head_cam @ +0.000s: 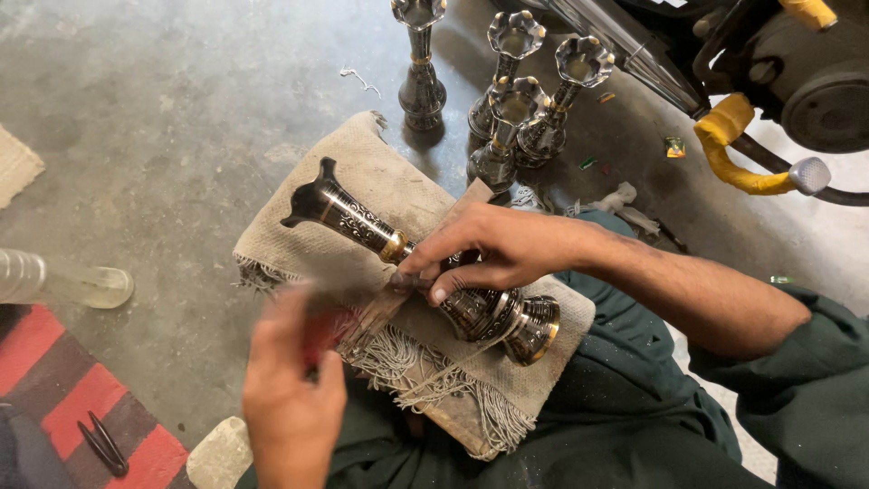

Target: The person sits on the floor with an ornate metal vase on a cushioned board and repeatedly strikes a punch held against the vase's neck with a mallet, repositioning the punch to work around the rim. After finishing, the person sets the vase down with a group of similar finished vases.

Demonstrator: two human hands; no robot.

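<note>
Count: five engraved metal vases in all. One vase [425,272] is laid on its side on a fringed beige cloth [362,172] over the lap; four standing vases [507,100] are grouped at 12 o'clock on the floor. One clear plastic bottle [54,282] is seen at 9 o'clock, one pair of black scissors [101,444] at 7 o'clock on a red-striped mat [54,398].

Surface: grey concrete floor [181,109], scuffed; machinery with yellow-taped tubing [733,145] at 2 o'clock.

Left hand [290,389]: motion-blurred, fingers curled; grip cannot be told. Right hand [493,249]: closed around the lying vase's neck, pressing it down.
</note>
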